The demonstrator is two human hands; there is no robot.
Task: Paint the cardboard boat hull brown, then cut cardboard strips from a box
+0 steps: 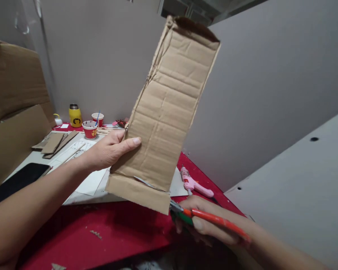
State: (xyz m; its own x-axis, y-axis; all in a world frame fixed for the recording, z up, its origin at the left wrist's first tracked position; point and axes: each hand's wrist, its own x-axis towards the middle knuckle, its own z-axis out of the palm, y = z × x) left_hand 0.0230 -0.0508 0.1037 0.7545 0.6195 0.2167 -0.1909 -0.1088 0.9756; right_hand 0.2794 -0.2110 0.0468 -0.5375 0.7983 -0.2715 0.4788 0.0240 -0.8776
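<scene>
My left hand (112, 148) grips a long piece of creased brown cardboard (169, 101) by its left edge, thumb on the near face. The cardboard is held up at a tilt over the table, its top end folded back. In my right hand (208, 221) are scissors (211, 217) with orange-red and green handles, at the cardboard's lower right corner. Part of a grey blade shows in a slit across the lower end, above a bottom strip. The fingers under the handles are partly hidden.
A pink glue gun (195, 183) lies on the red table (101, 232) to the right. Behind my left arm are a dark phone-like slab (19, 180), cardboard scraps (56, 144), paper cups (90, 130) and a yellow bottle (75, 116). A large cardboard box (14, 112) stands left.
</scene>
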